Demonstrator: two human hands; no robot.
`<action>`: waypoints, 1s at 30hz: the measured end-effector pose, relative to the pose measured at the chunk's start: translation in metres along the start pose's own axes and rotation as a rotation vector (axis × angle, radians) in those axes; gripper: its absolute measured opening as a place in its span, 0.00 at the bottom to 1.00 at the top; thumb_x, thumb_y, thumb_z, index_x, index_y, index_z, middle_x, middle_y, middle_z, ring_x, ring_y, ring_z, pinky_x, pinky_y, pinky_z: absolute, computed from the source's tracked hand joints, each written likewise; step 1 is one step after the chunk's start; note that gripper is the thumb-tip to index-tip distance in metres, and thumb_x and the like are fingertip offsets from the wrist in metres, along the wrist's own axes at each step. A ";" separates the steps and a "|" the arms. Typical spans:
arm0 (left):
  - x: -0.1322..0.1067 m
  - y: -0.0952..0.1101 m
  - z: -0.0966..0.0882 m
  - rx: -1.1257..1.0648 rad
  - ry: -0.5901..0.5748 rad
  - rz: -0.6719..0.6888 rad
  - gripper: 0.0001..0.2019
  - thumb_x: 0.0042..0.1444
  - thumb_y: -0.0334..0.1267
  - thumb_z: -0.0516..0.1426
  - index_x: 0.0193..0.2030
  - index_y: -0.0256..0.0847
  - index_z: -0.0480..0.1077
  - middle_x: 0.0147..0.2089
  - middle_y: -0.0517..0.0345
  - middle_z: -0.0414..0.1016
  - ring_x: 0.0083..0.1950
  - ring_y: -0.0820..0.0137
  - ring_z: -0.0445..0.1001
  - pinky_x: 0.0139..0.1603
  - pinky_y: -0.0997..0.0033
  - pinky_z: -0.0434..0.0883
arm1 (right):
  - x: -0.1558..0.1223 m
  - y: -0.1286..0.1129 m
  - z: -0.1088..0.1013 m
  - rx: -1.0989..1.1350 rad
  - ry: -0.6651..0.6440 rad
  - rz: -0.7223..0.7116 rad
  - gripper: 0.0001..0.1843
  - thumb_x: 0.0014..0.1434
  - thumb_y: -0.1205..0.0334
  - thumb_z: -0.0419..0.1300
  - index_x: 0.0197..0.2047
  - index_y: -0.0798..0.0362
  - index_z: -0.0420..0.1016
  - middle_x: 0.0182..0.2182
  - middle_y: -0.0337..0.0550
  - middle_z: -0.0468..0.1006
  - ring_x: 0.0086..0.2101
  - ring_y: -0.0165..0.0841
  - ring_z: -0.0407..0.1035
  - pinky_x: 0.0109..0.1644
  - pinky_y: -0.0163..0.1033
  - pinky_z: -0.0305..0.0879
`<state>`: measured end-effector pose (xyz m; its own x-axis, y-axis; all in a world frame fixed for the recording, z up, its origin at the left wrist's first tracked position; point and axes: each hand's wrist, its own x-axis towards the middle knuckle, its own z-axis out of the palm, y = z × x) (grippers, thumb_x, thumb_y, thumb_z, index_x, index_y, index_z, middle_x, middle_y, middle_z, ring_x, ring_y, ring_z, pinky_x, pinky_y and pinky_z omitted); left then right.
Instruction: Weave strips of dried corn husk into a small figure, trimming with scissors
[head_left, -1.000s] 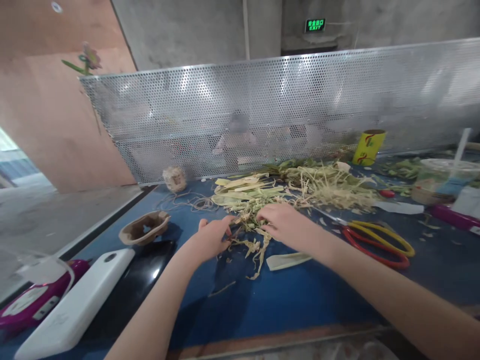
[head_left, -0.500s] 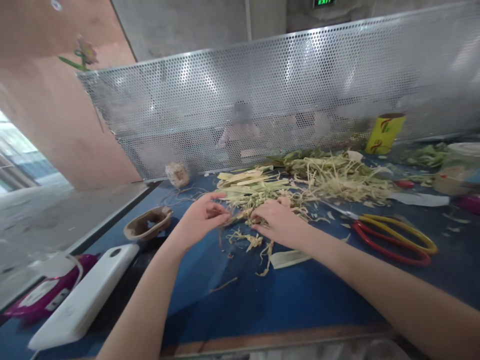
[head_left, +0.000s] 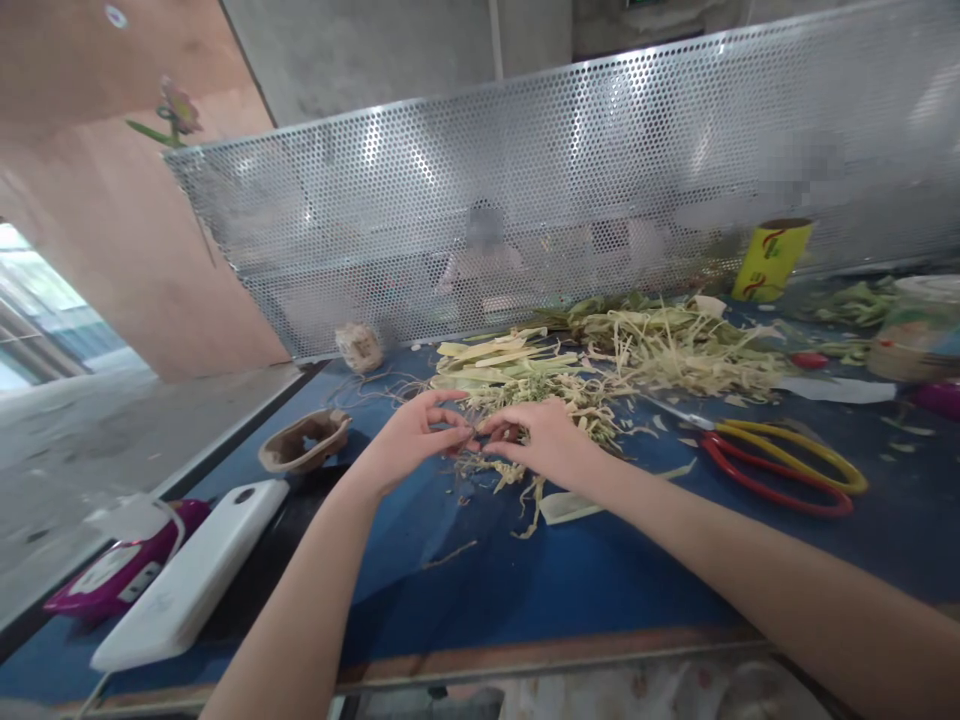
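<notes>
My left hand (head_left: 412, 438) and my right hand (head_left: 536, 440) meet fingertip to fingertip just above the blue table (head_left: 570, 590). Both pinch a small bundle of dried leaf strips (head_left: 480, 445) between thumb and fingers. Loose shreds (head_left: 517, 485) hang and lie under the hands. A large pile of pale and green leaf strips (head_left: 600, 355) spreads behind them toward the perforated metal screen (head_left: 525, 190).
Yellow-and-red scissors (head_left: 780, 462) lie right of my right arm. A brown paper dish (head_left: 304, 440), a white flat device (head_left: 191, 575) and a magenta gadget (head_left: 124, 565) sit at the left. A twine ball (head_left: 358, 345) and a yellow tube (head_left: 772, 258) stand by the screen. A person sits behind the screen.
Both hands lifted slightly off the pile and drew together, fingertips now touching around the strips. The view shifted a little downward.
</notes>
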<state>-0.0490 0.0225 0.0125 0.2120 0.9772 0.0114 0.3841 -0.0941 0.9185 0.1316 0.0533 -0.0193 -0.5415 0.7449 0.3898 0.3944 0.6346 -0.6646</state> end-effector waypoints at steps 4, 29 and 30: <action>-0.001 0.000 -0.005 0.120 0.013 -0.018 0.23 0.48 0.41 0.57 0.52 0.38 0.59 0.32 0.57 0.72 0.35 0.67 0.73 0.34 0.67 0.69 | -0.001 0.004 -0.002 -0.099 -0.009 -0.057 0.04 0.53 0.64 0.59 0.29 0.53 0.74 0.26 0.37 0.77 0.28 0.28 0.67 0.43 0.39 0.54; -0.016 0.003 -0.014 0.180 -0.238 -0.148 0.23 0.43 0.30 0.54 0.49 0.41 0.58 0.33 0.58 0.72 0.33 0.65 0.75 0.28 0.69 0.72 | 0.001 -0.009 0.020 -0.078 -0.019 -0.018 0.15 0.47 0.54 0.63 0.38 0.52 0.74 0.35 0.41 0.77 0.38 0.35 0.66 0.43 0.42 0.52; -0.016 0.003 -0.014 0.166 -0.234 -0.151 0.24 0.43 0.30 0.55 0.49 0.41 0.57 0.33 0.58 0.72 0.34 0.64 0.76 0.29 0.68 0.72 | 0.001 -0.009 0.019 -0.005 -0.029 -0.009 0.14 0.48 0.57 0.62 0.39 0.52 0.74 0.34 0.41 0.77 0.36 0.33 0.67 0.42 0.40 0.54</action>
<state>-0.0643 0.0088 0.0208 0.3351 0.9139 -0.2293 0.5643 0.0002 0.8255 0.1132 0.0444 -0.0251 -0.5665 0.7330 0.3765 0.3936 0.6421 -0.6578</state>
